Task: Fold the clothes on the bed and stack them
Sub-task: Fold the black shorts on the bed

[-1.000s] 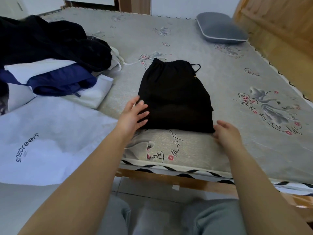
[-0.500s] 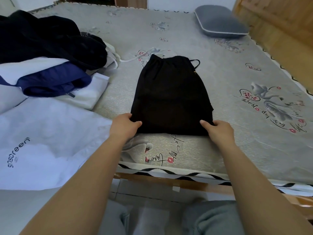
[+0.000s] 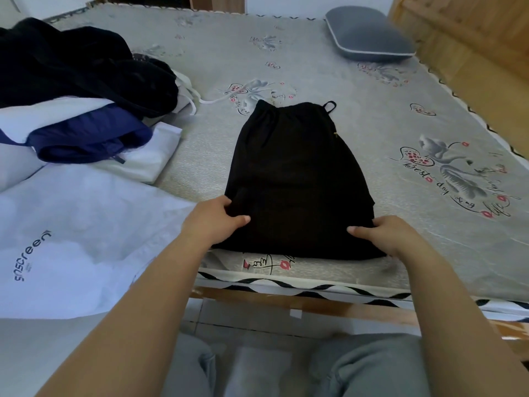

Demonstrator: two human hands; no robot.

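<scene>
The bed [image 3: 372, 116] carried a grey mat printed with swans and hearts, edged by a black-and-white zigzag border, and a wooden frame ran under its near side. Pale floor tiles showed below that, and my grey trousers [image 3: 369, 365] filled the bottom of the view. The black garment [image 3: 294, 173] lay flat at the near edge of the bed, folded into a long shape with its gathered waistband and a thin loop at the far end.

Well beyond the black garment, toward the far right corner, sat a grey pillow [image 3: 369, 38], with a wooden headboard [image 3: 469, 47] to the right of it. To the left of the black garment was a heap of clothes [image 3: 83, 81] — black on top, navy and white beneath — and nearer me a white bag [image 3: 80, 239] with dark lettering.

My left hand [image 3: 213, 220] held the near left corner of the black garment, thumb on top and fingers curled down its edge. My right hand [image 3: 389, 234] took the near right corner the same way — thumb lying on the fabric, the other fingers bent round the side, their tips hidden.
</scene>
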